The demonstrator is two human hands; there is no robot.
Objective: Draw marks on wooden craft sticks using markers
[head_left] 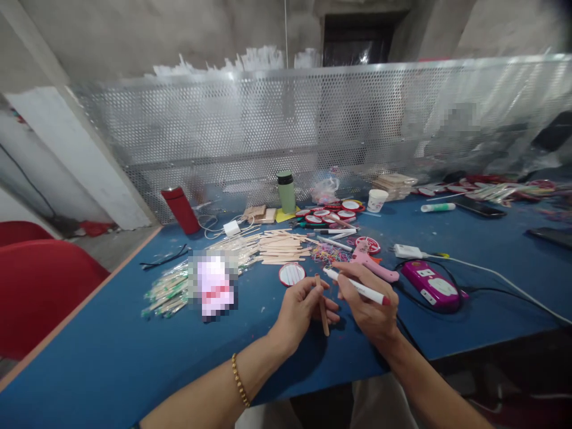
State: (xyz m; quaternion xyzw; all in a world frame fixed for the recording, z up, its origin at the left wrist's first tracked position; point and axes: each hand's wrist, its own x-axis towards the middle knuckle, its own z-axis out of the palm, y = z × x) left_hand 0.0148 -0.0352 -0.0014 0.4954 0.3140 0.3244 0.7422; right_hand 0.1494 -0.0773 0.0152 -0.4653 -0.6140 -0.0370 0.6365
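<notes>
Left hand (304, 307): grip closed on wooden stick (323, 310), held upright, face offered to pen. Right hand (373, 310): grip pinching marker (357, 289), angled at the stick. Both just nearside of glue gun (373, 262).

Dim, flat indoor light. Sheen on the mesh screen (313, 119), brightest at right. Soft shadow under the left hand (304, 307) on the table (111, 357). Edges bowed, corners smeared. Two pixelated patches: one on the table, one on the screen.

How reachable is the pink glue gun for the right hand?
Probably yes: the glue gun lies just beyond the right hand with nothing between, though its fingers hold a marker.
</notes>
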